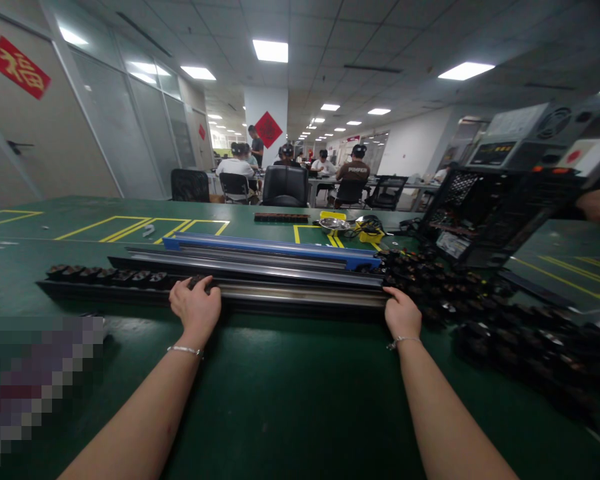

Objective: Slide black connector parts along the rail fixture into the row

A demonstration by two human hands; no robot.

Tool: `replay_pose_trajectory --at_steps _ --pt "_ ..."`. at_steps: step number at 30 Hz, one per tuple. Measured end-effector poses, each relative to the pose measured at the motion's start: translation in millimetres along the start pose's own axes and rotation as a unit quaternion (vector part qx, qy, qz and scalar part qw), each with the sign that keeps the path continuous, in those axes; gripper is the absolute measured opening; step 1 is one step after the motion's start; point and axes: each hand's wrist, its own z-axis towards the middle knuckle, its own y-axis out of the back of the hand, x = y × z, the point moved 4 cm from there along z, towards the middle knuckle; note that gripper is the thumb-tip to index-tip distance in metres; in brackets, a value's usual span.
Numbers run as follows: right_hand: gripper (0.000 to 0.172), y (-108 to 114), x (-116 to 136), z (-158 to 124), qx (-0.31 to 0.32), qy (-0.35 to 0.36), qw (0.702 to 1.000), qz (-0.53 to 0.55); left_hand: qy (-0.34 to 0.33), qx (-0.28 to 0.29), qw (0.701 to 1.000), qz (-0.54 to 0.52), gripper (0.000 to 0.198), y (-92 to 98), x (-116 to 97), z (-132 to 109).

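Your left hand [196, 303] curled over the long channel [300, 308], right hand [403, 315] at its end, finger grips unclear, green tabletop [295, 400] along its near edge, dark parts [440, 280] heaped close right.

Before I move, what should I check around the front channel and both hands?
1. Left hand on the front black channel: ok, over it, just right of the row of small black parts.
2. Right hand in place: ok, at the channel's right end.
3. Firm hold: cannot tell, the undersides of both hands are hidden.
4. Stretch between the hands uncovered: ok, its shiny surface shows.
5. Room behind: not ok, a blue rail and other dark strips lie close.
6. Room to the right: not ok, a heap of small black parts lies beside the right hand.
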Motion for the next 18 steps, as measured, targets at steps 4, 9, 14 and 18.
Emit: replay_pose_trajectory --at_steps 4,9,14,18 --pt "0.042 0.4 1.3 0.0 0.007 -0.002 1.0 -0.013 0.0 0.004 1.0 0.0 0.031 2.0 -2.3 -1.8" --pt "0.042 0.6 0.6 0.6 0.004 0.0 1.0 -0.013 0.012 0.007 1.0 0.001 0.04 6.2 -4.7 -1.7" --pt "0.042 0.6 0.8 0.8 0.002 0.0 1.0 -0.005 0.048 -0.001 0.999 -0.014 0.062 7.3 0.1 1.3" --pt "0.041 0.4 0.5 0.6 0.0 -0.003 1.0 -0.007 0.055 0.012 0.998 -0.011 0.06 5.0 4.2 3.4"
